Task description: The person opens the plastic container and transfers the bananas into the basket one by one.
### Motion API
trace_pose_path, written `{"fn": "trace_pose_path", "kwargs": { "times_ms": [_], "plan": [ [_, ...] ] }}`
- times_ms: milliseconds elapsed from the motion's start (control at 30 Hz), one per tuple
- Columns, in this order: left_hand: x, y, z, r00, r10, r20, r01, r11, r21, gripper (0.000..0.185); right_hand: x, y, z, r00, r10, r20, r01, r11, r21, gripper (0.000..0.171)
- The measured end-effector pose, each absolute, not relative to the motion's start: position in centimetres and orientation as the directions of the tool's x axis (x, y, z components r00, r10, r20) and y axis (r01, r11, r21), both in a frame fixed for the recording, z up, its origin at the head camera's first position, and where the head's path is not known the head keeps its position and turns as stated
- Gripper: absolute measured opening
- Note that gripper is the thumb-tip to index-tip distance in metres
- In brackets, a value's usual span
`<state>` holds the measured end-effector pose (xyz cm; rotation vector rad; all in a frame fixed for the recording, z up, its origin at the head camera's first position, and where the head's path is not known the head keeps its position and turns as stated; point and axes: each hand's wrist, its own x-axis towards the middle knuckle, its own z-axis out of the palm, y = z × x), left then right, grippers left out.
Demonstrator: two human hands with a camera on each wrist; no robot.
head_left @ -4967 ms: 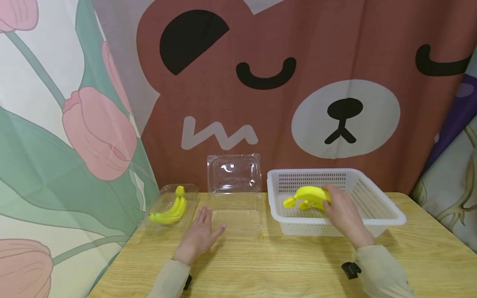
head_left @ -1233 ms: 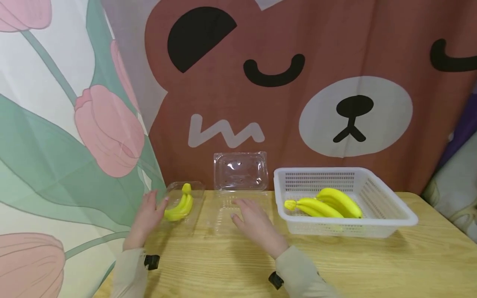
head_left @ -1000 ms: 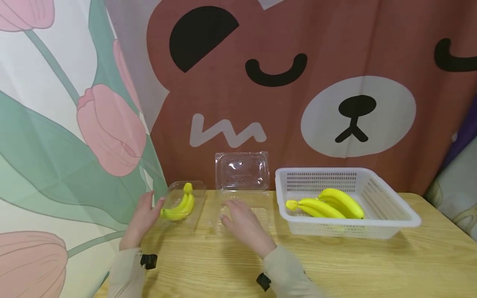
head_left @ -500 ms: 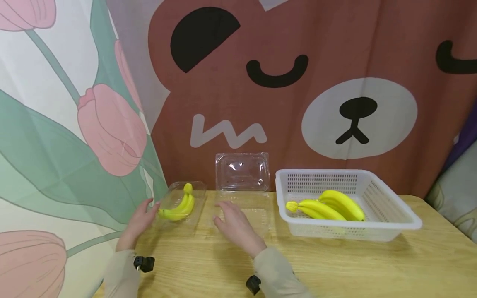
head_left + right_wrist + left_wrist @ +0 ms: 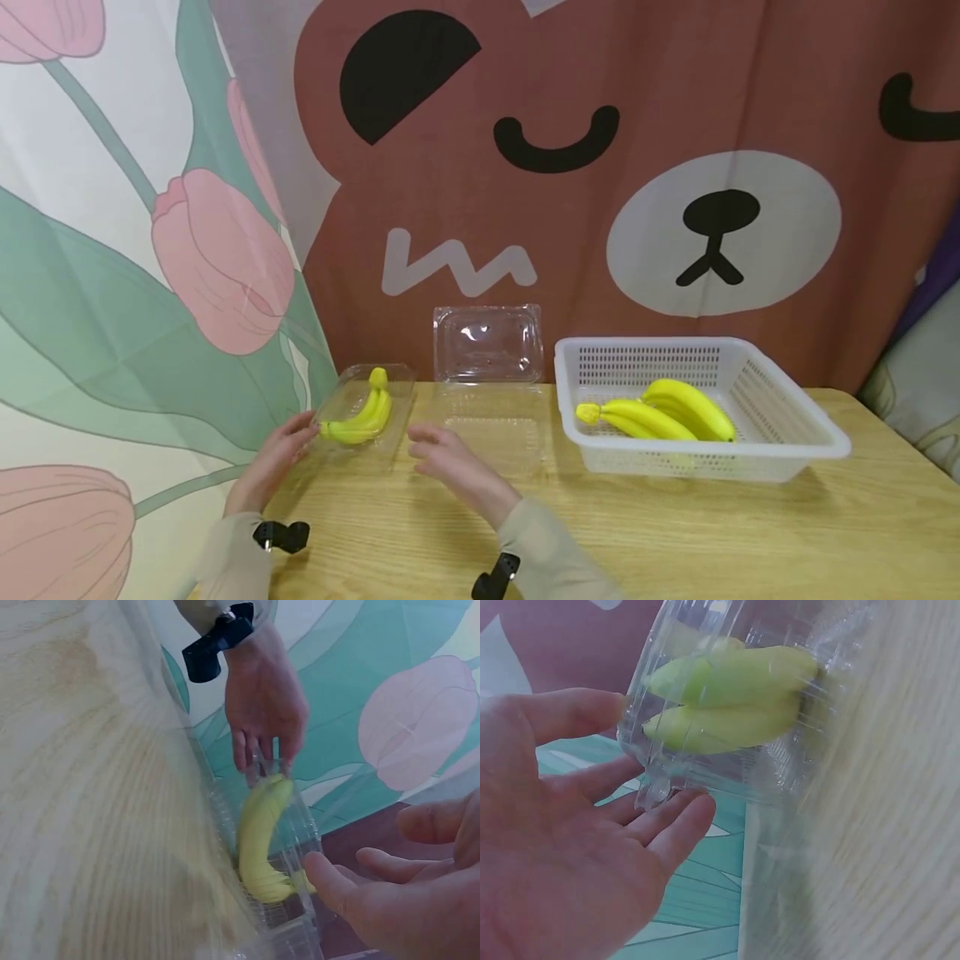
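Observation:
My left hand (image 5: 270, 462) holds the near left edge of a clear plastic clamshell box (image 5: 656, 787), its thumb at the top corner and its fingers around the edge tab. Inside this box lies a small bunch of yellow bananas (image 5: 367, 412) with greenish tips. My right hand (image 5: 459, 468) is to the right of the same box, fingers loosely bent and holding nothing. In the right wrist view its fingertips (image 5: 322, 874) come close to the box wall at the banana stem.
A second clear clamshell box (image 5: 487, 342) stands open in the middle, lid raised at the back. On the right sits a white perforated basket (image 5: 795, 450) with yellow bananas (image 5: 648, 419) in it. The wooden table (image 5: 675, 533) ends at a bear-print curtain (image 5: 570, 242).
My right hand let go of the bananas in the basket and moved left past the open box. My left hand moved left to the banana box, and its fingers have come around the edge.

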<state>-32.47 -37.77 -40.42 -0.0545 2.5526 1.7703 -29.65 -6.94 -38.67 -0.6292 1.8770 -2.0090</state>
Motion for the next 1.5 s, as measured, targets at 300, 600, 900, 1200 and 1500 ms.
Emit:
{"fn": "trace_pose_path", "kwargs": {
  "times_ms": [300,600,900,1200,1500],
  "plan": [
    [-31.6,-37.3,-39.1,-0.998,0.003,-0.055,-0.05,0.393,0.918,0.06,-29.0,-7.8,-39.4,-0.838,-0.539,0.079,-0.084,-0.015,-0.996,0.053],
    [-30.9,-37.6,-38.2,-0.984,0.094,-0.149,-0.091,0.453,0.887,0.067,-28.4,-8.4,-40.3,-0.828,-0.556,0.07,-0.098,0.021,-0.995,0.054],
    [-30.9,-37.5,-38.4,-0.981,0.123,-0.153,-0.088,0.422,0.902,0.069,-28.4,-8.8,-40.9,-0.802,-0.593,0.074,-0.091,-0.001,-0.996,0.057],
    [-31.1,-37.6,-38.6,-0.987,0.101,-0.121,-0.062,0.453,0.889,0.068,-28.3,-8.9,-41.1,-0.802,-0.591,0.089,-0.146,0.05,-0.988,0.06],
    [-31.1,-37.6,-38.1,-0.991,0.11,-0.076,-0.019,0.442,0.897,0.067,-28.4,-9.1,-41.4,-0.785,-0.602,0.147,-0.192,0.012,-0.981,0.06]
  ]
}}
